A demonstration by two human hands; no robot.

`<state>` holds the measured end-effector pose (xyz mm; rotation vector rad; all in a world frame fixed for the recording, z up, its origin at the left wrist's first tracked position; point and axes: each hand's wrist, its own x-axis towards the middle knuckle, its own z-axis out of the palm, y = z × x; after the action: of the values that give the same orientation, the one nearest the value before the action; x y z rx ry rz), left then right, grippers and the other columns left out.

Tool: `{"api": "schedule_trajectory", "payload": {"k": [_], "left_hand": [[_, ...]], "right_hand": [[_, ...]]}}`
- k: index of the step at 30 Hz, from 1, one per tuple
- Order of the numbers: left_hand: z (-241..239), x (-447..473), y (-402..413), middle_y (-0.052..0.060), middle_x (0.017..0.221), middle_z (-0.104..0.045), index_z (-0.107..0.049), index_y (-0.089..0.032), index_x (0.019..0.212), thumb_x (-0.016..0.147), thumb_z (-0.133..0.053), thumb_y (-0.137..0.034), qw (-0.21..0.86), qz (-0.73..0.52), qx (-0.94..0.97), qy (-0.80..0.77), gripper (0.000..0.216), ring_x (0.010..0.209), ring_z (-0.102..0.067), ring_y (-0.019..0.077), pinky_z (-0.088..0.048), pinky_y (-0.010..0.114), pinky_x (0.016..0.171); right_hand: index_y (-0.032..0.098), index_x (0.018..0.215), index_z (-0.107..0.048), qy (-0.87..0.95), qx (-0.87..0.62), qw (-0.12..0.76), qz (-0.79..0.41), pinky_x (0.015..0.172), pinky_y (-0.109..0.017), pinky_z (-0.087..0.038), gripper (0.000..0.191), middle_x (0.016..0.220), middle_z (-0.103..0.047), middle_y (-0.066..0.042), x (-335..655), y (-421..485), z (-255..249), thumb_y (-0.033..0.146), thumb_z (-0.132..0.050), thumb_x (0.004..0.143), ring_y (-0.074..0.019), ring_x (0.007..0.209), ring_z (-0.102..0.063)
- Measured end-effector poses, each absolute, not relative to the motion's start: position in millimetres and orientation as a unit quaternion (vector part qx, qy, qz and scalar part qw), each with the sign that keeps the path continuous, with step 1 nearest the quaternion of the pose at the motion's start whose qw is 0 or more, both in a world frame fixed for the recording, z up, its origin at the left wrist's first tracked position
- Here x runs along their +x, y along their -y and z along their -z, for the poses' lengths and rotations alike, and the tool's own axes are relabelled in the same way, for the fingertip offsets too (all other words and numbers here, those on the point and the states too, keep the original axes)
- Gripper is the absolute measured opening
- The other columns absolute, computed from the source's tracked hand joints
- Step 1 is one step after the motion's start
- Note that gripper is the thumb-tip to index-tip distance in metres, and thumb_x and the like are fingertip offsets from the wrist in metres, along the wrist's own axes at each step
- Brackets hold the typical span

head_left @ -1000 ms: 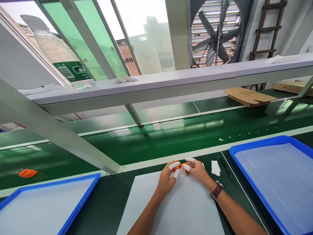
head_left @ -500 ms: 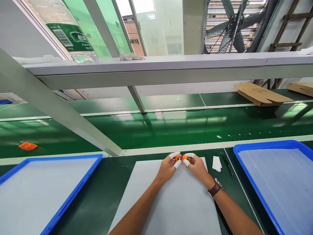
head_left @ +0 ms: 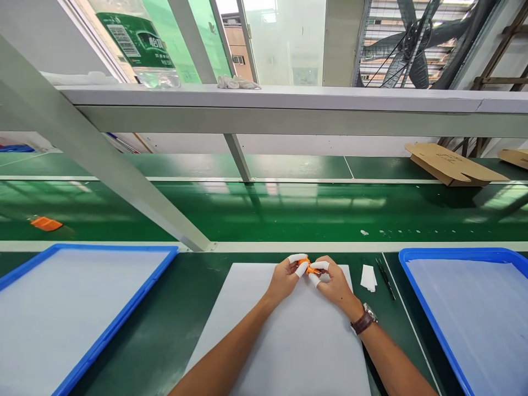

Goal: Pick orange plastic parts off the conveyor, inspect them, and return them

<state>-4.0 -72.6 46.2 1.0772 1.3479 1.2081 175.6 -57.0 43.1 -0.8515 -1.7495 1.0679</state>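
Between my two hands is a small orange part [head_left: 310,268], its exact kind too small to make out. My left hand [head_left: 287,276] pinches its left side with thumb and index finger. Thumb and fingers of my right hand [head_left: 332,281] close on its right side. White finger covers sit on the fingertips of both hands. Below them a white sheet [head_left: 305,341] lies on the dark green table. Just right of my right hand are small white paper pieces [head_left: 368,278] and dark tweezers [head_left: 385,279].
Blue-rimmed trays stand at the left [head_left: 124,312] and right [head_left: 439,324]. Behind the table runs a green conveyor belt [head_left: 289,220] with an orange piece [head_left: 46,224] on it. A slanted metal post [head_left: 136,192] and a shelf beam [head_left: 280,118] cross ahead. Farther back lies a cardboard box [head_left: 454,163].
The orange part has turned a little between my fingers, and my right-hand fingers have shifted over it. The camera view has tilted and moved slightly.
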Motion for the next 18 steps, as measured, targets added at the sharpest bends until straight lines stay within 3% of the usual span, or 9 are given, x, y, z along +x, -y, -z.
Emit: {"api": "schedule_trajectory", "payload": {"k": [9,14,18], "left_hand": [[-36.7,-5.5,72.3,0.01,0.122,-0.072,-0.073,-0.02,0.1,0.08,-0.072,-0.037,0.458,-0.505,0.49,-0.543,0.026,0.102,-0.073,0.0224,-0.062,0.038,0.093],[-36.1,-10.9,76.1,0.009,0.139,-0.065,-0.069,-0.023,0.122,0.084,-0.07,-0.031,0.49,-0.478,0.545,-0.484,0.039,0.119,-0.069,0.0237,-0.057,0.041,0.106],[-33.4,-9.7,78.8,0.009,0.137,-0.066,-0.07,-0.025,0.125,0.084,-0.07,-0.027,0.414,-0.467,0.598,-0.504,0.041,0.109,-0.072,0.022,-0.061,0.043,0.101]], "right_hand": [[0.024,0.101,-0.07,0.647,-0.399,0.414,-0.5,0.074,-0.035,-0.057,0.018,0.098,-0.068,-0.005,172.6,54.8,-34.7,0.03,-0.067,0.084,-0.0192,0.081,-0.066],[0.02,0.102,-0.067,0.595,-0.439,0.413,-0.532,0.063,-0.035,-0.056,0.024,0.08,-0.07,-0.003,173.8,47.9,-26.5,0.037,-0.066,0.085,-0.0186,0.068,-0.065],[0.019,0.101,-0.066,0.588,-0.455,0.424,-0.517,0.062,-0.034,-0.054,0.023,0.078,-0.069,-0.004,173.7,47.5,-27.5,0.034,-0.065,0.084,-0.0186,0.067,-0.064]]}}
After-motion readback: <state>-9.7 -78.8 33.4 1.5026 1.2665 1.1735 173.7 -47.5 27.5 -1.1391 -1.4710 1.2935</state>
